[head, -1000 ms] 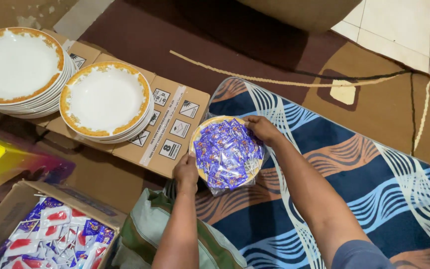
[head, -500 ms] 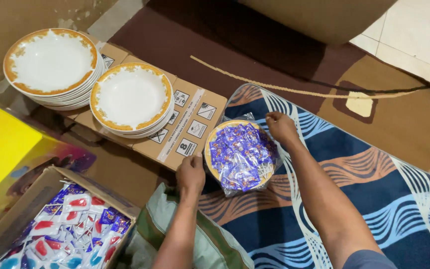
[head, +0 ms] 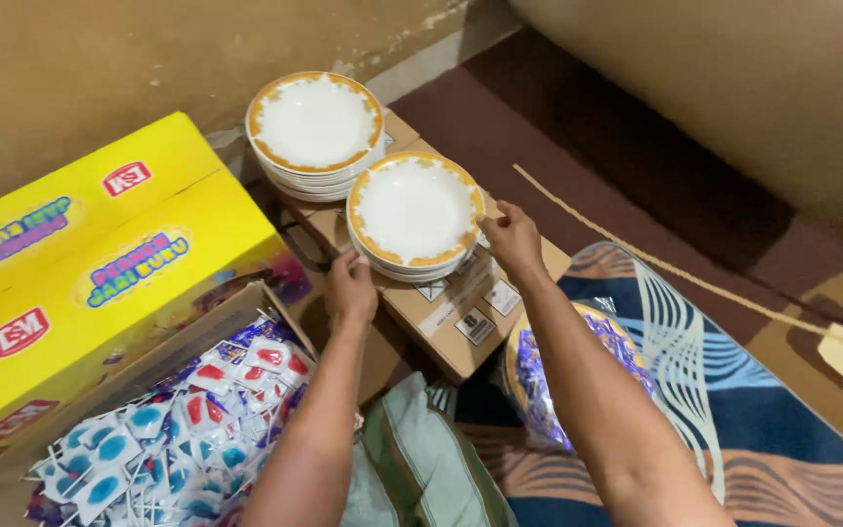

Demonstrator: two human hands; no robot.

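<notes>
My left hand and my right hand touch opposite rims of the nearer stack of white plates with orange-gold borders, which stands on a flattened cardboard box. Whether the fingers grip the top plate is not clear. A second stack of the same plates stands just behind. A plate filled with purple-wrapped candies lies on the blue patterned mat under my right forearm, touched by neither hand.
A yellow carton lies at the left. In front of it, an open cardboard box holds several red and blue wrapped lollipops. A green striped cloth lies by my arms. Brown carpet and a tan wall lie beyond.
Both hands have left the candy-filled plate on the mat and reached forward to the nearer plate stack. The view has swung left, bringing the yellow carton into view.
</notes>
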